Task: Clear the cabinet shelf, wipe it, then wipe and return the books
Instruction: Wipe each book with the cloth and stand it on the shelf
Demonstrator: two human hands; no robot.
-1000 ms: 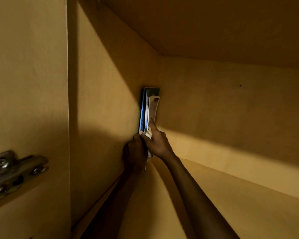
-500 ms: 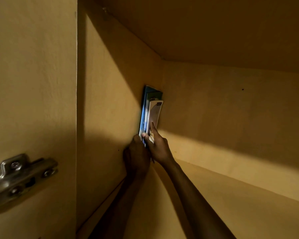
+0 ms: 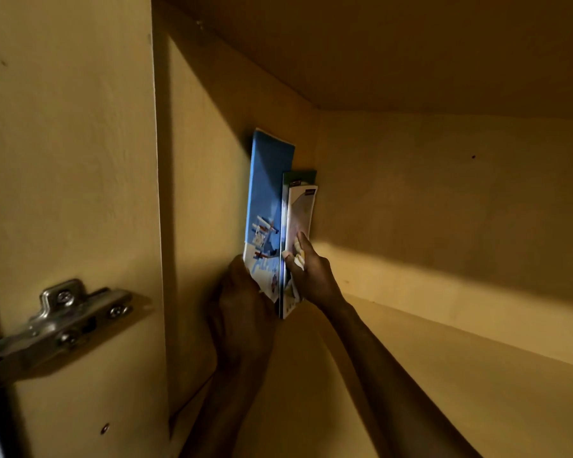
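A few thin books stand upright against the cabinet's left inner wall, deep in the back corner. The blue book (image 3: 266,206) is nearest the wall and sticks up higher than the others. My left hand (image 3: 242,312) grips its lower edge. Beside it stand a green-topped book (image 3: 298,176) and a white book (image 3: 301,213). My right hand (image 3: 308,276) holds these, thumb on the near edge and fingers against the white cover. The wooden shelf (image 3: 444,385) lies below.
The open cabinet door (image 3: 67,160) with a metal hinge (image 3: 63,322) fills the left. The left inner wall (image 3: 205,166), back wall (image 3: 444,200) and underside of the shelf above (image 3: 411,44) enclose the space.
The blue book has risen and tilted away from the other books, showing its cover. My view has moved closer and to the left.
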